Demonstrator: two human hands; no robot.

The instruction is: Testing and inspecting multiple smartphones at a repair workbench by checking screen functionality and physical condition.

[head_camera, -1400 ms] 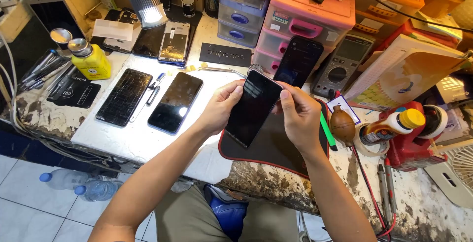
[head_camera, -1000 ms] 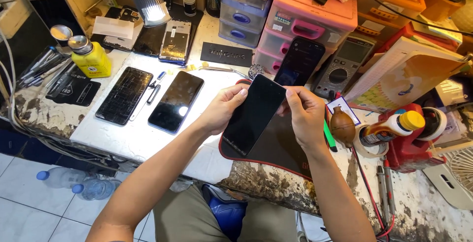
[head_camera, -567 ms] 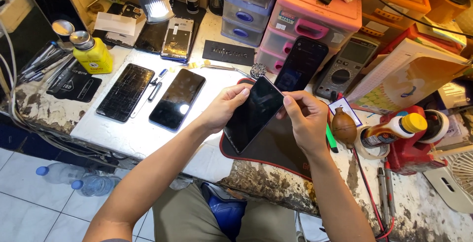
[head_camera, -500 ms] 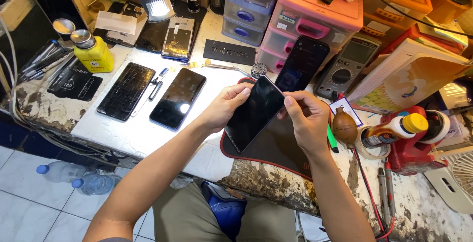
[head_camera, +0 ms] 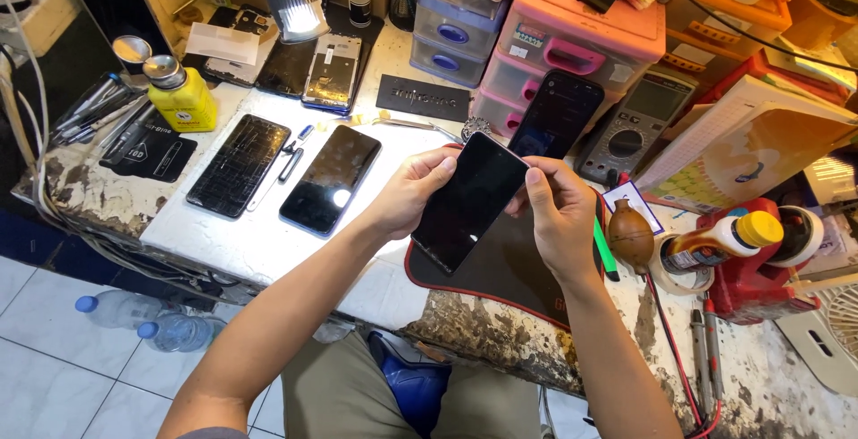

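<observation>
Cluttered workbench (head_camera: 268, 242). Both hands, left hand (head_camera: 413, 190) and right hand (head_camera: 556, 211), grip the phone (head_camera: 469, 202), now tilted more upright than before.

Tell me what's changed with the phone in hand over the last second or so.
The black phone has been tipped a little between both hands, its top edge swinging slightly right and away; the left hand and right hand kept their grip on its edges, nothing let go. The cracked phone, the dark phone beside it and the yellow bottle lie unmoved.
</observation>
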